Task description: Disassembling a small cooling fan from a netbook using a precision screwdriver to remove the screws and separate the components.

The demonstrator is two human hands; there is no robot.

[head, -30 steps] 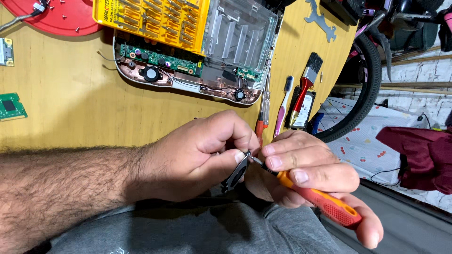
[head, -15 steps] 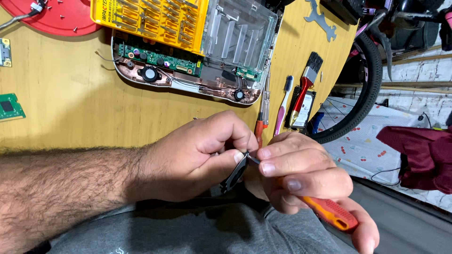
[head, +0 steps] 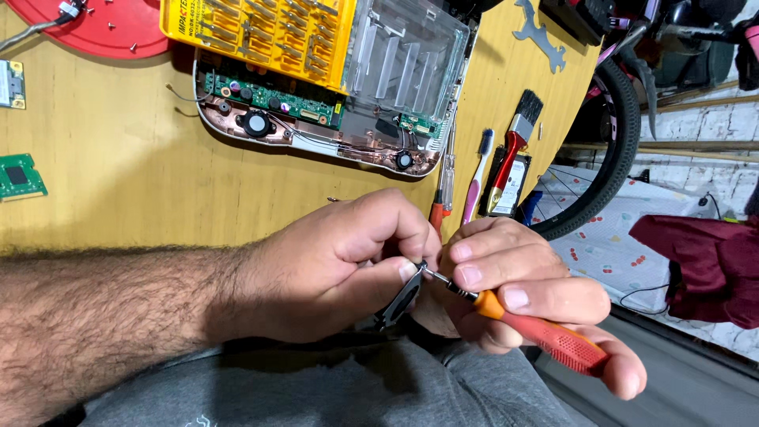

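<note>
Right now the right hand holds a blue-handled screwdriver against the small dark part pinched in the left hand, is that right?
Not quite: the head view shows the screwdriver in the right hand has an orange and red handle, not blue. Its tip does meet the small dark part pinched in the left hand.

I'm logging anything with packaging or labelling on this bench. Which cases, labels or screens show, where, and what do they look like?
Bit-set case: top centre, yellow tray, dark print along its left edge.
Clear lid: hinged open to the tray's right.
Labelled pack: black slab, pale label, right of the circuit board, under the brush.
No screens.
</note>
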